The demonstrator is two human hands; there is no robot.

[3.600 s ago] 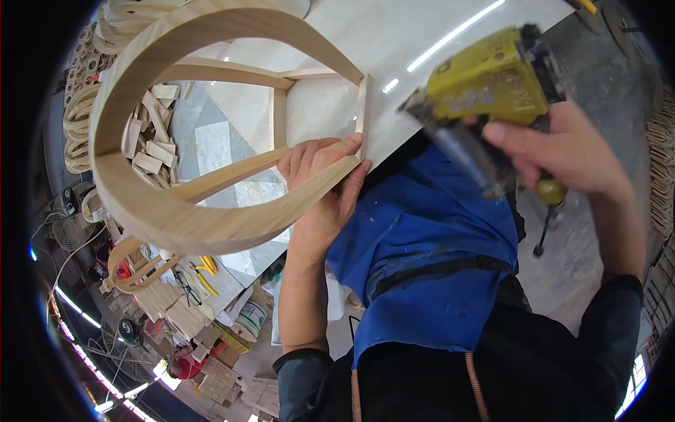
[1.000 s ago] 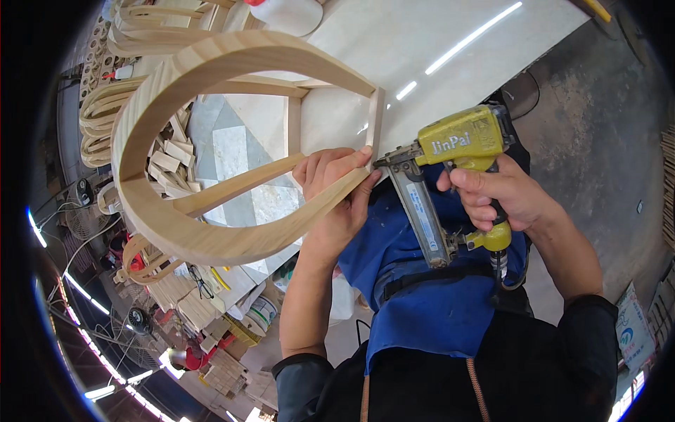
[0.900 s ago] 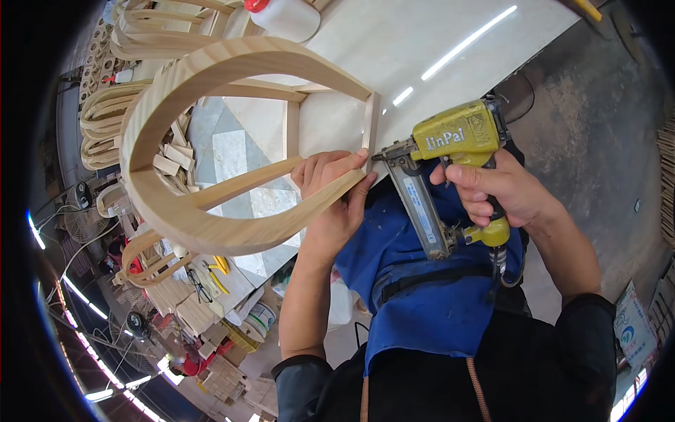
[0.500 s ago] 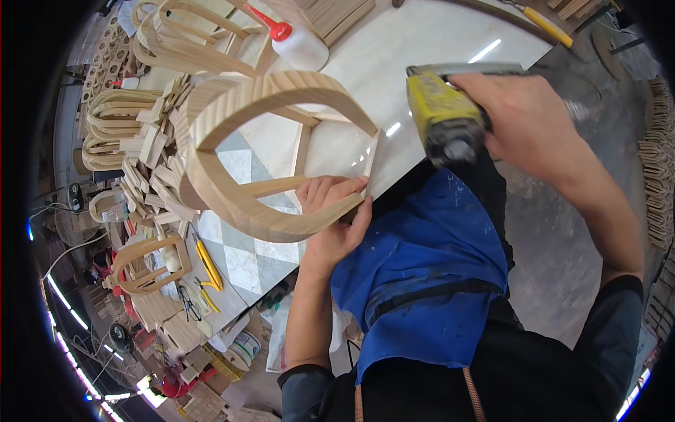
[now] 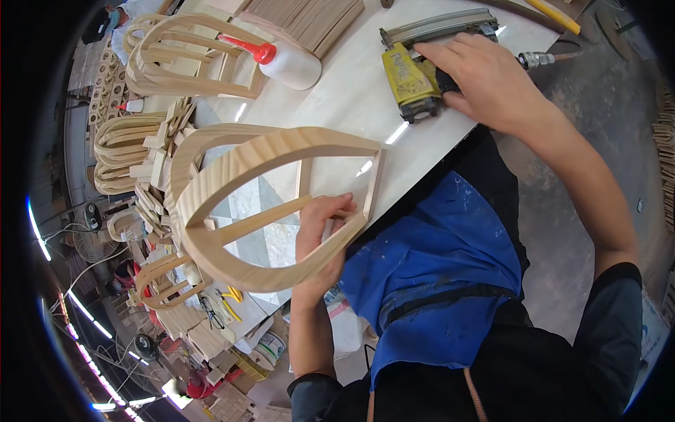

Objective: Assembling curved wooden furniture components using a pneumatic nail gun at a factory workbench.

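Note:
A pale wooden frame with two curved arches joined by straight rails (image 5: 260,279) stands on the table in front of me. My left hand (image 5: 318,228) is closed round its near side, by the lower end of the arch; the rail hides part of the fingers. To the right, a yellow and black nail gun (image 5: 409,76) with a grey metal magazine is at the table's near edge. My right hand (image 5: 485,81) wraps round its black grip. A hose fitting (image 5: 536,60) sticks out behind that hand.
Beyond the frame lies a white bottle with a red nozzle (image 5: 292,67), beside stacked wooden strips (image 5: 306,24). More arched frames (image 5: 158,60) and a heap of wood pieces (image 5: 151,200) are at the left. Yellow pliers (image 5: 232,292) lie near the table's left end.
My right hand has moved the nail gun away from me and to the left, over the table. The wooden frame has turned slightly, with my left hand still on it.

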